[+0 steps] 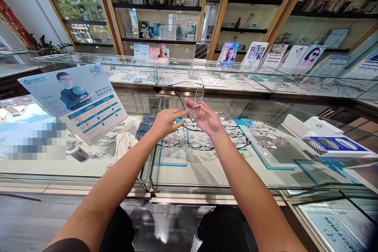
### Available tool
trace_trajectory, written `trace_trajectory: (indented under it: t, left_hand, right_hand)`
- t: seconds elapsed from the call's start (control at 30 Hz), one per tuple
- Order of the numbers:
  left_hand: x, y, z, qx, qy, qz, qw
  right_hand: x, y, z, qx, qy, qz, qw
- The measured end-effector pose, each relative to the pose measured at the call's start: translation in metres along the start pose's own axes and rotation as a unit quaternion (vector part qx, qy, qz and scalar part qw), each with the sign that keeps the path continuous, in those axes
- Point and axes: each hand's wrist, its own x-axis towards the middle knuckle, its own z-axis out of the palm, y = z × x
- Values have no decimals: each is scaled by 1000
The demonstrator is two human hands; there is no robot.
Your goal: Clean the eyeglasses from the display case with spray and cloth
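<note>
1. The right hand (208,120) pinches a pair of thin-rimmed glasses (199,94) between thumb and fingers, palm turned upward.
2. The glasses are held up over the far edge of the central glass case (203,177), near its far left corner; they stand on end, one lens above the other, with the dark temples pointing left.
3. The left hand (167,124) has its fingers stretched out and thumb apart, just beside the lower lens; I cannot tell whether a fingertip touches it.
4. Below both hands, rows of spectacle frames (201,146) lie inside the case.
5. A printed sign (97,102) leans over the left case (38,169); a white bottle (79,152) lies below it, toward the near edge.
</note>
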Motion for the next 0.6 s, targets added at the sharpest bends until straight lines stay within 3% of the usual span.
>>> trace_trajectory:
  t: [0.43, 0.6]
  left_hand:
    - [-1, 4, -2, 22, 12, 1, 1000]
    - [1, 11, -6, -15, 74, -30, 997]
  right_hand:
    - [0, -6, -3, 27, 30, -29, 999]
    - [1, -7, -8, 51, 30, -31, 998]
